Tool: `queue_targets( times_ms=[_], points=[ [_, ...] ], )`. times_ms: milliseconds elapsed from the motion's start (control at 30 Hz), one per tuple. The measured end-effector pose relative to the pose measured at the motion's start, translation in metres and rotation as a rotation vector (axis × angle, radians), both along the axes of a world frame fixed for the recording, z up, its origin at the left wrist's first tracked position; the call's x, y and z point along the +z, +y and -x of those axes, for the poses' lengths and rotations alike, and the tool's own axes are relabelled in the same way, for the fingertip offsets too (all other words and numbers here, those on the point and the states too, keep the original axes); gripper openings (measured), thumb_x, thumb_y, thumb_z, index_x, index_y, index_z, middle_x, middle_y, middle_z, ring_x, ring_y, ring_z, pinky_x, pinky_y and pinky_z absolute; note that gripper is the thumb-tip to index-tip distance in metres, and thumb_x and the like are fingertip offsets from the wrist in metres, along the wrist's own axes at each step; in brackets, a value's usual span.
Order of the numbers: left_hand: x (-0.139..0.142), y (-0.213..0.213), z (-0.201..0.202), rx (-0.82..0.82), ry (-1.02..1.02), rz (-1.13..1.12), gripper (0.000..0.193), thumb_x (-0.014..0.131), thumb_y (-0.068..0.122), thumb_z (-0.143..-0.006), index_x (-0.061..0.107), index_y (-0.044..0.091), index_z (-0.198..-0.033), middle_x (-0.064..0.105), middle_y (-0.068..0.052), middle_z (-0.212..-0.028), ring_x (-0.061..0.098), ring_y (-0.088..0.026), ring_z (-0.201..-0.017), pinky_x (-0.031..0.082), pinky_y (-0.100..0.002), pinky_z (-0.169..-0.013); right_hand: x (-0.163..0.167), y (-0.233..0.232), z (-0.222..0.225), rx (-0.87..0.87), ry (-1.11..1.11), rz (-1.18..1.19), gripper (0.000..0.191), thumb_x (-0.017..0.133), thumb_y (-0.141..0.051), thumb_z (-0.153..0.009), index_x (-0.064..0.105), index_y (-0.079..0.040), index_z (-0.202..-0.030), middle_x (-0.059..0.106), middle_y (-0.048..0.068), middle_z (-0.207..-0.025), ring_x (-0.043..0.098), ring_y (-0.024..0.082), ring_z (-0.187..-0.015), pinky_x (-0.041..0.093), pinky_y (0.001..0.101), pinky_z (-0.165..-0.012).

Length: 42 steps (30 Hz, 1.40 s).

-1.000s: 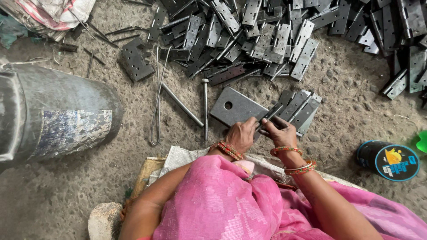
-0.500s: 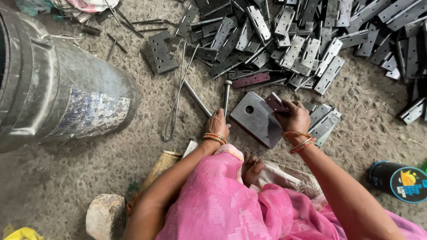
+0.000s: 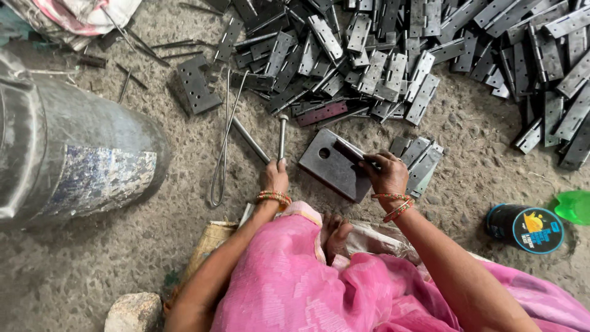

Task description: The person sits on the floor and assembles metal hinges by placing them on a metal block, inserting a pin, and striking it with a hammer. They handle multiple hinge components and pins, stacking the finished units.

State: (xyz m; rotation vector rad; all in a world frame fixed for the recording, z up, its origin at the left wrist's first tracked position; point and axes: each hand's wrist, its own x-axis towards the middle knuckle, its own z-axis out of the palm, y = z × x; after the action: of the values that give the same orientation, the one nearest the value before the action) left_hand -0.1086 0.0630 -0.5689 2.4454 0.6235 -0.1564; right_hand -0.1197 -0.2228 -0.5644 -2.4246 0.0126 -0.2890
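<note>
My left hand [image 3: 274, 177] grips the handle end of a metal hammer [image 3: 282, 132] that lies on the concrete floor, its head pointing away from me. My right hand [image 3: 387, 175] holds a grey metal hinge [image 3: 349, 149] down on a thick square steel plate [image 3: 329, 166] with a round hole in it. Both wrists wear bangles. A few loose hinges [image 3: 419, 161] lie just right of the plate. My pink-clothed lap and a bare foot [image 3: 335, 237] are below.
A large heap of grey hinges [image 3: 393, 55] covers the floor ahead and to the right. A big metal drum [image 3: 67, 154] stands at left. A perforated plate [image 3: 195, 86], thin rods [image 3: 224, 141], a dark round tin [image 3: 526, 229], a green object [image 3: 571, 207] and a stone [image 3: 132, 312] lie around.
My left hand has left the plate and closed on the hammer handle at its left. My right hand has stayed on the plate with the hinge. The view has shifted.
</note>
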Motion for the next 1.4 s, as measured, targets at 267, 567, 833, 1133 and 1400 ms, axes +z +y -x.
queue_targets(
  times_ms=[267, 567, 833, 1133, 1400],
  points=[
    [0.114, -0.039, -0.027, -0.385, -1.066, 0.343, 0.023, 0.049, 0.022, -0.115, 0.058, 0.004, -0.127, 0.063, -0.003, -0.081, 0.061, -0.013, -0.061, 0.048, -0.029, -0.055, -0.004, 0.019, -0.026, -0.04, 0.098, -0.016, 0.02, 0.085, -0.027, -0.082, 0.082, -0.012, -0.095, 0.073, 0.01, -0.094, 0.07, 0.031, -0.083, 0.055, 0.0434, -0.073],
    [0.058, -0.055, 0.02, -0.569, 0.114, 0.1, 0.02, 0.046, 0.021, -0.106, 0.05, 0.003, -0.116, 0.064, -0.011, -0.067, 0.064, -0.02, -0.05, 0.05, -0.032, -0.036, -0.015, 0.014, -0.016, -0.013, 0.021, 0.088, 0.021, 0.084, -0.034, -0.082, 0.083, -0.017, -0.095, 0.072, 0.011, -0.098, 0.069, 0.036, -0.085, 0.055, 0.0446, -0.074],
    [0.088, -0.044, -0.018, -0.497, -0.818, 0.228, 0.024, 0.054, 0.02, -0.11, 0.06, -0.001, -0.118, 0.061, -0.007, -0.076, 0.062, -0.018, -0.061, 0.043, -0.033, -0.051, -0.017, 0.018, -0.013, -0.01, 0.065, 0.117, 0.02, 0.083, -0.036, -0.083, 0.083, -0.019, -0.094, 0.072, 0.007, -0.093, 0.069, 0.033, -0.085, 0.055, 0.0442, -0.074],
    [0.063, -0.054, 0.01, -0.646, -0.576, 0.197, 0.019, 0.049, 0.022, -0.111, 0.053, 0.004, -0.116, 0.063, -0.011, -0.074, 0.064, -0.025, -0.061, 0.05, -0.039, -0.054, -0.016, 0.021, -0.008, -0.015, 0.027, 0.117, 0.017, 0.083, -0.035, -0.082, 0.082, -0.019, -0.089, 0.073, 0.004, -0.093, 0.068, 0.031, -0.084, 0.055, 0.043, -0.073],
    [0.051, -0.041, 0.004, -0.557, -0.468, -0.011, 0.023, 0.058, 0.027, -0.106, 0.059, 0.006, -0.098, 0.064, -0.016, -0.064, 0.065, -0.031, -0.056, 0.046, -0.042, -0.047, -0.016, 0.023, -0.008, -0.003, 0.039, 0.116, 0.015, 0.084, -0.032, -0.082, 0.082, -0.019, -0.09, 0.072, 0.004, -0.089, 0.069, 0.029, -0.081, 0.055, 0.0424, -0.069]
  ],
)
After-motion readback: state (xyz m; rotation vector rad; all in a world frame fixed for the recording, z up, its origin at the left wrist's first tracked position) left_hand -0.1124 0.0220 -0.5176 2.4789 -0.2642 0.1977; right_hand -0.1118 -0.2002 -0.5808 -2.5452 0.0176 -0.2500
